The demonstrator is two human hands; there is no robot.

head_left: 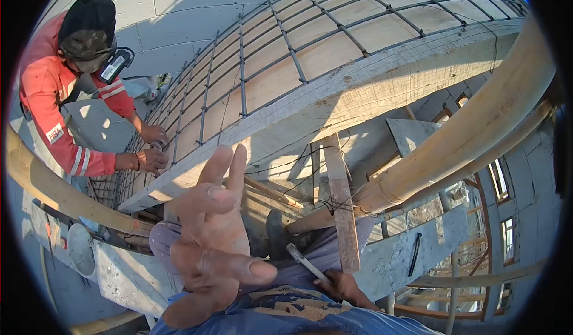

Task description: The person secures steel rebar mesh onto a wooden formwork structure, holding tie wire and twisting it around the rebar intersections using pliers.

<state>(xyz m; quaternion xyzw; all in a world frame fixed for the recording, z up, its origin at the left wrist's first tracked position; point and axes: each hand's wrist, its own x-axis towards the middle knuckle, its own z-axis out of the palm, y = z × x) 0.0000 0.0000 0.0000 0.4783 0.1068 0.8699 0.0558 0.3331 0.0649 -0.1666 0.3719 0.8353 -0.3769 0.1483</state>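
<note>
My left hand (209,233) is raised in front of me, close to the camera. It holds nothing, and its fingers are apart. Low in the view, my right hand (343,288) is wrapped round a short pale rod-like tool (307,263) with a blunt end pointing up and left. The tool's lower end is hidden in my fist, so its exact kind is unclear. Beyond my left hand runs a long wooden form board (286,129). Behind that board, a grid of tied rebar (292,51) lies over plywood sheets.
A co-worker (71,96) in a red jacket and dark cap bends at the left, both hands at the grid's edge. A thick bamboo pole (453,132) slants across the right. An upright wooden plank (341,215) stands ahead. A dark bar (415,254) lies on a platform board (382,263).
</note>
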